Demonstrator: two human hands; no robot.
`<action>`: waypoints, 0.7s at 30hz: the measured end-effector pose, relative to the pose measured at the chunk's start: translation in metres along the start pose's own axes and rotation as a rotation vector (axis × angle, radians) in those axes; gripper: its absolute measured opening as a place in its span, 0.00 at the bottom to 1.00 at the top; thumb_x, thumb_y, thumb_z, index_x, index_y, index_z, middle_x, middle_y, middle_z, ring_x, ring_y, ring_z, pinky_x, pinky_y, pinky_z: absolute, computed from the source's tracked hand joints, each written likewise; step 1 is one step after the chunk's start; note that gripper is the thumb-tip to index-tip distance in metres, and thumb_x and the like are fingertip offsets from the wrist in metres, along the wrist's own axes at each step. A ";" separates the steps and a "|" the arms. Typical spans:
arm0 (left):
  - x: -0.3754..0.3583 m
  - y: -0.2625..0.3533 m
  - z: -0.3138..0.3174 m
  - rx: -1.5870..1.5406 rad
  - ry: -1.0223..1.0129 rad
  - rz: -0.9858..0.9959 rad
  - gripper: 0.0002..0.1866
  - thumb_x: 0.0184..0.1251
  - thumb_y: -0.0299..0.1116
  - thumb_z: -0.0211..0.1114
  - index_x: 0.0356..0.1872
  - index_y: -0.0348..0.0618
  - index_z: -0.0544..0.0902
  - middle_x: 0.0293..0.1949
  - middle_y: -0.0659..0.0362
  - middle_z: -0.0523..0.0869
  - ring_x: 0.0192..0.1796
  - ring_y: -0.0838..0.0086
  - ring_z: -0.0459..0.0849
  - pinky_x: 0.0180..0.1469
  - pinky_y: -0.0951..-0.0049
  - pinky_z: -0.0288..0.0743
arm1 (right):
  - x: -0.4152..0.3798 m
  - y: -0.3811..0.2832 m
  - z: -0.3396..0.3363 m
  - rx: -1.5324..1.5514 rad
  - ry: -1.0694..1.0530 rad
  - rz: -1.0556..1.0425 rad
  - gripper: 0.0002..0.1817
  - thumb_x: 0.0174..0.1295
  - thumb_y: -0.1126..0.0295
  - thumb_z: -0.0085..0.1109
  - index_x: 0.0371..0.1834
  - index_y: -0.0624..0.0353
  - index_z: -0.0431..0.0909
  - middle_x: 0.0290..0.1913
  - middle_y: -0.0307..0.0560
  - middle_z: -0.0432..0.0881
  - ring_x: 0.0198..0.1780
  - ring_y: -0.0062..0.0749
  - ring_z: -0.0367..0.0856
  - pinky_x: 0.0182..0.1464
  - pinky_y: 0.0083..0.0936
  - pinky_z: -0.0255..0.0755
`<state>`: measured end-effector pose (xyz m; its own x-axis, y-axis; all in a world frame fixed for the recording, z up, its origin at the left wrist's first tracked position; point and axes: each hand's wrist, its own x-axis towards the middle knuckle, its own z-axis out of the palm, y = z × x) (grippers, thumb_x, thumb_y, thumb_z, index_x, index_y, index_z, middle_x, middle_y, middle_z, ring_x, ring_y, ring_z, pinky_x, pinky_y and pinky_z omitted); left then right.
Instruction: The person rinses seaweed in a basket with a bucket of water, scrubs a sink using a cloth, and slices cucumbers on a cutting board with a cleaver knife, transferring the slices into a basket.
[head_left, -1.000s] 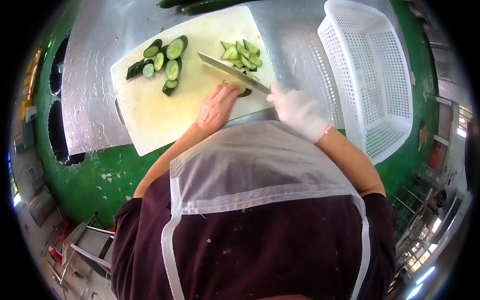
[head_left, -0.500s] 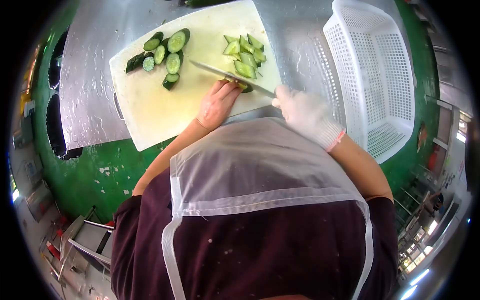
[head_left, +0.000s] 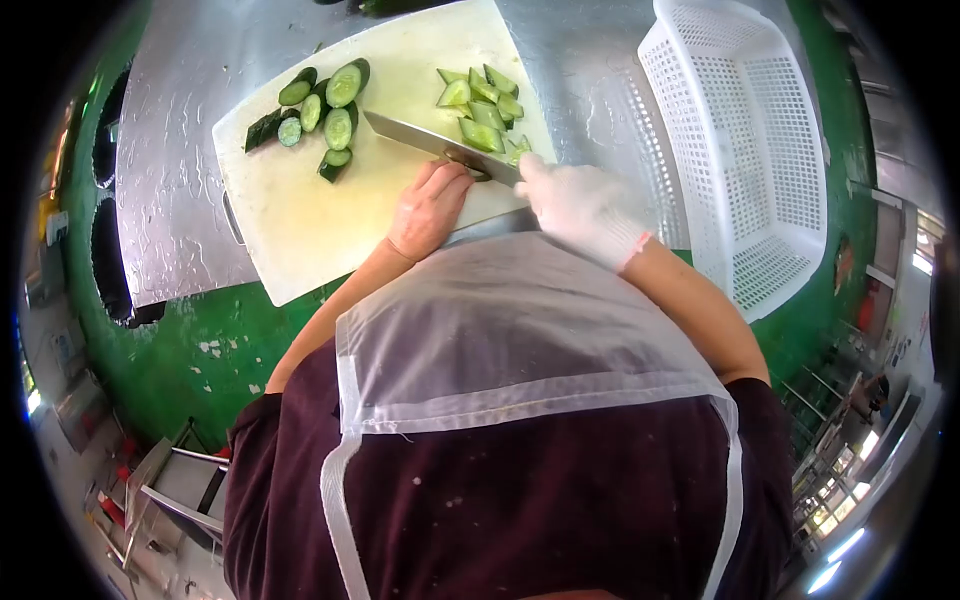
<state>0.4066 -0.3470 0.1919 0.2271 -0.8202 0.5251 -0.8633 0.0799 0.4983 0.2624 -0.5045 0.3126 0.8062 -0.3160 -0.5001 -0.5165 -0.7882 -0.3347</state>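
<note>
My bare left hand [head_left: 430,208] rests on the white cutting board [head_left: 300,225], its bent fingertips holding down a cucumber piece [head_left: 481,176] that is mostly hidden. In a white knit glove, my right hand [head_left: 585,208] grips a kitchen knife [head_left: 415,136] by its handle. The blade points to the far left and lies just beyond my left fingertips, its broad side showing. Past the blade, several wedge-shaped cucumber pieces [head_left: 485,115] are grouped on the right of the board. Several thicker cucumber chunks [head_left: 339,130] lie at the far left.
A white perforated plastic basket [head_left: 712,150] stands on the right of the wet metal table [head_left: 175,190]. Dark green vegetables [head_left: 395,5] are cut off by the far edge of view. Below the table shows a green floor [head_left: 240,350].
My right hand has shifted left with the knife, and the blade has tilted to show more of its side. Another cut piece now shows beside the blade. My left hand stays nearly in place.
</note>
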 end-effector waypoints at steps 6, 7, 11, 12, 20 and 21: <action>0.000 0.001 -0.003 0.016 0.008 0.015 0.13 0.49 0.18 0.70 0.38 0.39 0.84 0.42 0.56 0.83 0.45 0.60 0.82 0.46 0.65 0.79 | -0.004 -0.001 -0.008 0.077 -0.040 0.043 0.13 0.71 0.61 0.46 0.45 0.60 0.69 0.35 0.61 0.84 0.39 0.60 0.83 0.39 0.53 0.73; 0.000 0.001 -0.002 0.011 0.012 0.021 0.13 0.49 0.18 0.70 0.38 0.39 0.84 0.42 0.57 0.83 0.45 0.60 0.82 0.46 0.65 0.79 | -0.006 0.000 -0.010 0.067 -0.037 0.005 0.13 0.71 0.60 0.47 0.45 0.60 0.69 0.34 0.62 0.84 0.39 0.61 0.83 0.39 0.53 0.73; 0.003 -0.001 -0.001 -0.028 0.009 0.013 0.12 0.50 0.18 0.70 0.38 0.38 0.83 0.42 0.56 0.83 0.45 0.59 0.82 0.46 0.65 0.79 | 0.020 -0.004 0.000 0.068 -0.027 -0.001 0.16 0.71 0.57 0.48 0.44 0.60 0.69 0.31 0.61 0.83 0.37 0.62 0.82 0.39 0.52 0.72; 0.004 -0.001 -0.001 -0.032 0.012 0.013 0.12 0.50 0.18 0.69 0.38 0.38 0.83 0.42 0.56 0.83 0.45 0.59 0.82 0.46 0.65 0.79 | 0.024 -0.003 0.004 0.091 0.030 0.001 0.16 0.71 0.57 0.48 0.43 0.61 0.70 0.30 0.62 0.82 0.36 0.62 0.82 0.39 0.51 0.72; 0.021 0.012 -0.001 0.158 -0.165 -0.028 0.26 0.57 0.39 0.71 0.58 0.48 0.78 0.62 0.58 0.74 0.68 0.60 0.67 0.67 0.48 0.61 | 0.011 0.021 -0.025 0.303 0.365 0.081 0.19 0.72 0.53 0.52 0.42 0.62 0.71 0.24 0.55 0.80 0.27 0.46 0.82 0.33 0.40 0.73; 0.025 0.013 0.008 0.206 -0.221 0.026 0.28 0.58 0.43 0.71 0.60 0.52 0.77 0.64 0.60 0.72 0.70 0.61 0.64 0.69 0.44 0.57 | 0.014 0.030 -0.024 0.348 0.422 0.075 0.19 0.71 0.53 0.52 0.42 0.61 0.70 0.22 0.50 0.79 0.26 0.41 0.82 0.32 0.38 0.73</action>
<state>0.3980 -0.3705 0.2058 0.1200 -0.9245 0.3618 -0.9458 0.0043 0.3248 0.2652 -0.5450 0.3143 0.7722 -0.6054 -0.1928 -0.5840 -0.5568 -0.5907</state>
